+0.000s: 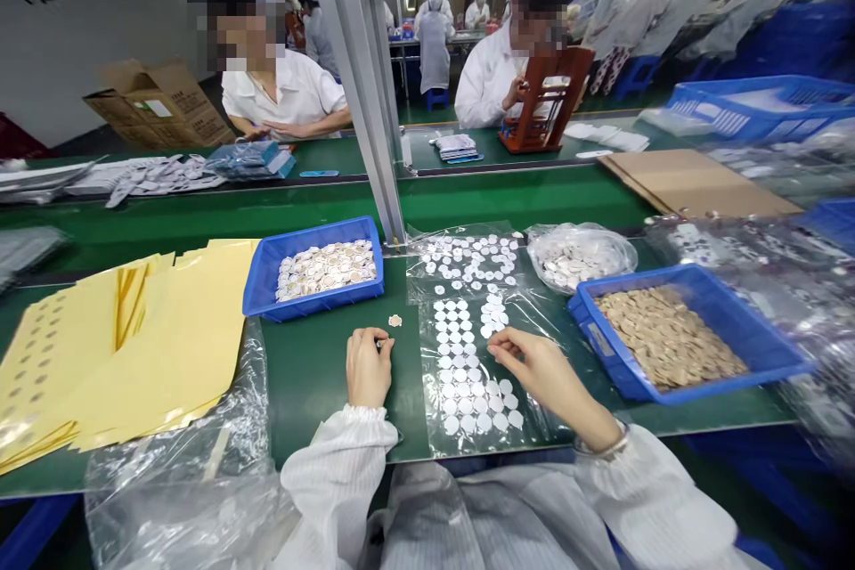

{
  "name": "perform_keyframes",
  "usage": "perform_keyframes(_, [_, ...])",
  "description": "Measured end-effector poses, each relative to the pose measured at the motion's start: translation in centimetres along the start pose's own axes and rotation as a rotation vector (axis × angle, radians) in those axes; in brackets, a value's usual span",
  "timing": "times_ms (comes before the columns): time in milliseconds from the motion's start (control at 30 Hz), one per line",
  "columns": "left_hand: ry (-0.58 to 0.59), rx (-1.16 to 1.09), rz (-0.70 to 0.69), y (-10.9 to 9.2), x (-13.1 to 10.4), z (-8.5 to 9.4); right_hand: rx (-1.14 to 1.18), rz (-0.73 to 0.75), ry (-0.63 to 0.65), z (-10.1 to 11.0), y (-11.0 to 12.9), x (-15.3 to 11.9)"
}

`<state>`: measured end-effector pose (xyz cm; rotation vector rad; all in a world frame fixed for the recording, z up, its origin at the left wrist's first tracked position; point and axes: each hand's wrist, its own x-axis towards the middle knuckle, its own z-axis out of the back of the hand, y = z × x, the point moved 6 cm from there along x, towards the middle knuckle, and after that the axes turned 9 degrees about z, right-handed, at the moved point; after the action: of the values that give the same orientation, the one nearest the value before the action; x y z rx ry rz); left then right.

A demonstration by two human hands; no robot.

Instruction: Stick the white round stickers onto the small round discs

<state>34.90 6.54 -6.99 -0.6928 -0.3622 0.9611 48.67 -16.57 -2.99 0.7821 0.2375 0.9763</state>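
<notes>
My left hand [370, 367] is over the green table, its thumb and fingers pinched on something small that I cannot make out. Just beyond it lies a small tan piece with a pale edge [395, 321]. My right hand [531, 365] reaches over a clear plastic sheet [534, 436], thumb and forefinger close together beside the white discs [494, 313]; what is between them, if anything, is too small to tell. More white discs [460, 374] lie in rows on the sheet, with others scattered at its far end [468, 258].
A blue tray of pale pieces [313, 312] stands back left, another of tan discs [688, 392] on the right. Between them is a plastic bag of discs [581, 258]. Yellow sheets [193, 312] cover the left. A metal post [361, 89] rises ahead; two people sit beyond.
</notes>
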Motion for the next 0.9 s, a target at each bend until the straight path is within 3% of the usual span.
perform_keyframes(200, [0.043,0.039,-0.013,0.3,0.1,0.0,0.070,0.054,-0.012,-1.0,2.6,0.9])
perform_keyframes(333, [-0.001,0.083,-0.016,0.5,0.0,0.6,0.112,0.088,-0.003,-1.6,4.0,1.6])
perform_keyframes(633, [0.018,0.075,-0.042,0.7,0.6,1.2,0.129,0.107,-0.011,-2.1,4.4,1.5])
perform_keyframes(800, [0.097,-0.035,-0.010,0.5,1.0,1.1,0.076,0.106,-0.020,-2.6,5.0,1.7])
perform_keyframes(833, [0.120,-0.072,0.048,0.5,1.1,1.0,0.072,0.107,-0.022,-2.6,5.1,1.9])
perform_keyframes(900, [0.276,-0.151,0.153,-0.2,0.6,0.1,0.079,0.118,-0.033,-2.6,5.3,2.3])
